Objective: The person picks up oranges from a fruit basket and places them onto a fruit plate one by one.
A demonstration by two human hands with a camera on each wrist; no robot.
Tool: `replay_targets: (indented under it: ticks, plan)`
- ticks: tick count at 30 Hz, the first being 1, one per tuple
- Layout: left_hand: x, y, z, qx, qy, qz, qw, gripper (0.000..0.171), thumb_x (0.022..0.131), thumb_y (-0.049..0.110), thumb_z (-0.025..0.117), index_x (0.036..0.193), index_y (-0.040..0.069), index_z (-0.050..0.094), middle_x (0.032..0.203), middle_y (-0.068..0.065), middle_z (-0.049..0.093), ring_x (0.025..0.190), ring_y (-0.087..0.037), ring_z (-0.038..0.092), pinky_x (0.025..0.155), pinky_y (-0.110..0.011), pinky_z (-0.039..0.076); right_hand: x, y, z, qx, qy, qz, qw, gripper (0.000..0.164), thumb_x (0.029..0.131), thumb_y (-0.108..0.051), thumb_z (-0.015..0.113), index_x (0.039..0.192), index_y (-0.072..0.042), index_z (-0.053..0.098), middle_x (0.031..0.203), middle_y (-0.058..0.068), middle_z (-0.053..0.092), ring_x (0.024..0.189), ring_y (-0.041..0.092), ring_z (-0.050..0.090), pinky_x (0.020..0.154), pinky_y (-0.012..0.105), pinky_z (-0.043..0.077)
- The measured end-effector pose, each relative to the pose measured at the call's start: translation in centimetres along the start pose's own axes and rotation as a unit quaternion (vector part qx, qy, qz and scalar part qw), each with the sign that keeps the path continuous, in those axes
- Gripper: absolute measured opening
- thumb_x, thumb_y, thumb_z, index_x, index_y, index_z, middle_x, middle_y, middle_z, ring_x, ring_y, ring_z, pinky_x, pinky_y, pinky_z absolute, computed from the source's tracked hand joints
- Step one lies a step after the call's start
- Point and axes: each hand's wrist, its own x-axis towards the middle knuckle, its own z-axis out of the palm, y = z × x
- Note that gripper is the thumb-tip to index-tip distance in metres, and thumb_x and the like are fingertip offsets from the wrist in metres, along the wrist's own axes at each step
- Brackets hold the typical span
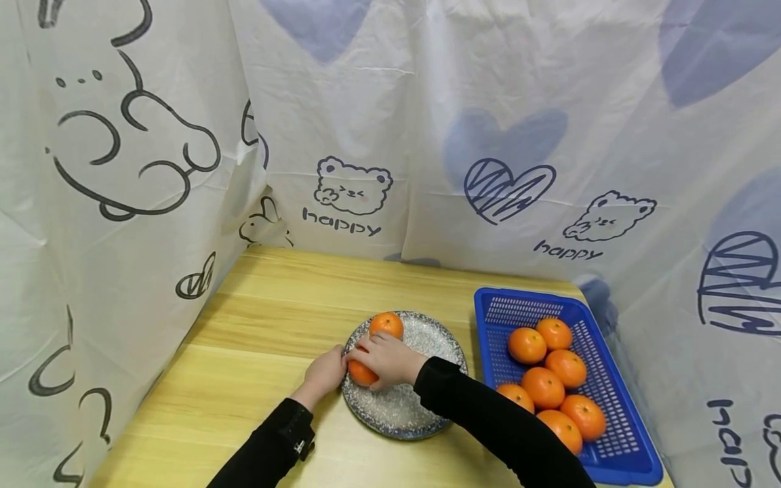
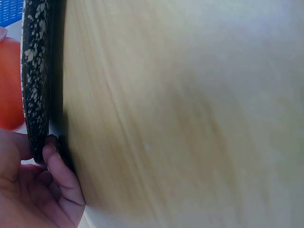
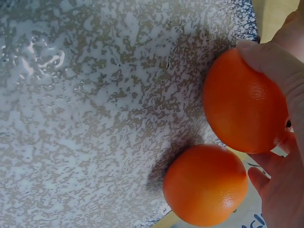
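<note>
Progress, by judgement: placement on the plate is partly done. One round, glossy orange fruit (image 1: 387, 325) rests on the round, grey-speckled plate (image 1: 421, 410), near its far-left rim. A second orange fruit (image 3: 242, 104) is over the plate's left side; the right hand (image 1: 393, 358) has its grip curled around it, spread to the fruit's width, so release is outstanding. The left hand (image 1: 326, 371) pinches the plate rim. Seven further orange fruits (image 1: 543, 388) lie in the blue rectangular plastic basket (image 1: 617, 427); whether these also require transfer cannot be told.
</note>
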Motion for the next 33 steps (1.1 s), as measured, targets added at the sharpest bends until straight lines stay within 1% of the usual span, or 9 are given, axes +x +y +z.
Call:
replay_targets:
  ticks: [3, 6, 12, 19, 23, 26, 28, 31, 33]
  plan:
    - [0.0, 0.0, 0.0, 0.002, 0.002, 0.001, 1.0000, 0.015, 0.096, 0.014, 0.048, 0.100, 0.004, 0.059, 0.095, -0.019, 0.068, 0.085, -0.037, 0.067, 0.066, -0.047, 0.051, 0.0, 0.0, 0.0, -0.002, 0.004, -0.004, 1.000, 0.070, 0.076, -0.052, 0.075, 0.136, -0.025, 0.049, 0.125, -0.001, 0.055, 0.112, 0.018, 0.057, 0.108, 0.038, 0.037]
    - [0.0, -0.1, 0.0, 0.003, 0.001, 0.003, 1.0000, 0.016, 0.096, 0.013, 0.048, 0.102, 0.003, 0.059, 0.097, -0.019, 0.068, 0.087, -0.038, 0.067, 0.069, -0.048, 0.052, -0.1, 0.0, -0.1, -0.006, -0.001, -0.003, 1.000, 0.076, 0.075, -0.054, 0.076, 0.139, -0.025, 0.046, 0.130, 0.000, 0.054, 0.117, 0.018, 0.055, 0.111, 0.040, 0.034]
    - [0.0, -0.1, 0.0, 0.011, 0.002, 0.010, 0.9999, 0.019, 0.097, 0.013, 0.047, 0.105, 0.003, 0.060, 0.098, -0.020, 0.069, 0.088, -0.038, 0.067, 0.070, -0.048, 0.053, -0.3, -0.1, 0.1, -0.015, -0.017, 0.003, 1.000, 0.088, 0.076, -0.056, 0.074, 0.148, -0.025, 0.035, 0.142, 0.004, 0.047, 0.131, 0.019, 0.048, 0.116, 0.043, 0.028]
    - [-0.2, 0.0, 0.0, 0.022, 0.007, 0.020, 0.9995, 0.030, 0.100, 0.016, 0.045, 0.117, -0.001, 0.062, 0.106, -0.022, 0.069, 0.096, -0.040, 0.066, 0.077, -0.050, 0.053, -0.3, 0.0, 0.2, -0.003, -0.009, 0.003, 1.000, 0.102, 0.071, -0.057, 0.078, 0.153, -0.022, 0.027, 0.149, 0.009, 0.041, 0.139, 0.022, 0.039, 0.116, 0.049, 0.027]
    - [-0.2, 0.1, 0.0, 0.018, 0.007, 0.020, 0.9996, 0.034, 0.101, 0.020, 0.045, 0.123, -0.001, 0.060, 0.110, -0.023, 0.068, 0.100, -0.040, 0.066, 0.080, -0.051, 0.053, -0.3, 0.2, -0.2, 0.010, -0.019, 0.008, 1.000, 0.105, 0.071, -0.057, 0.078, 0.154, -0.023, 0.023, 0.154, 0.010, 0.035, 0.142, 0.024, 0.035, 0.117, 0.050, 0.024]
    - [-0.1, 0.0, 0.0, 0.006, 0.006, 0.012, 0.9999, 0.031, 0.100, 0.021, 0.046, 0.117, 0.000, 0.061, 0.107, -0.022, 0.069, 0.096, -0.040, 0.066, 0.077, -0.051, 0.053, -0.5, 0.6, -1.2, 0.038, -0.023, 0.022, 0.999, 0.107, 0.072, -0.057, 0.077, 0.155, -0.023, 0.019, 0.158, 0.012, 0.025, 0.145, 0.028, 0.028, 0.119, 0.051, 0.019]
    - [-0.1, 0.0, 0.1, -0.003, 0.005, 0.005, 1.0000, 0.027, 0.100, 0.022, 0.047, 0.112, 0.001, 0.060, 0.104, -0.021, 0.069, 0.094, -0.039, 0.067, 0.074, -0.050, 0.053, -0.7, 1.1, -2.3, 0.064, -0.019, 0.044, 0.997, 0.111, 0.072, -0.060, 0.076, 0.156, -0.024, 0.013, 0.161, 0.012, 0.016, 0.147, 0.030, 0.022, 0.119, 0.052, 0.013]
    - [0.0, -0.1, 0.1, -0.010, 0.002, -0.001, 0.9999, 0.023, 0.100, 0.023, 0.046, 0.103, 0.004, 0.059, 0.098, -0.019, 0.069, 0.091, -0.038, 0.067, 0.072, -0.049, 0.052, -1.5, 2.1, -4.3, 0.107, 0.003, 0.081, 0.991, 0.114, 0.075, -0.062, 0.072, 0.157, -0.024, 0.003, 0.163, 0.011, 0.002, 0.149, 0.032, 0.012, 0.119, 0.054, 0.006]
    - [0.0, -0.1, 0.1, -0.014, -0.001, -0.003, 0.9999, 0.023, 0.100, 0.023, 0.046, 0.104, 0.004, 0.059, 0.099, -0.019, 0.068, 0.091, -0.038, 0.066, 0.073, -0.049, 0.052, -2.3, 2.9, -5.7, 0.137, 0.027, 0.102, 0.985, 0.113, 0.077, -0.059, 0.071, 0.156, -0.022, 0.000, 0.162, 0.011, -0.004, 0.149, 0.032, 0.007, 0.118, 0.054, 0.001]
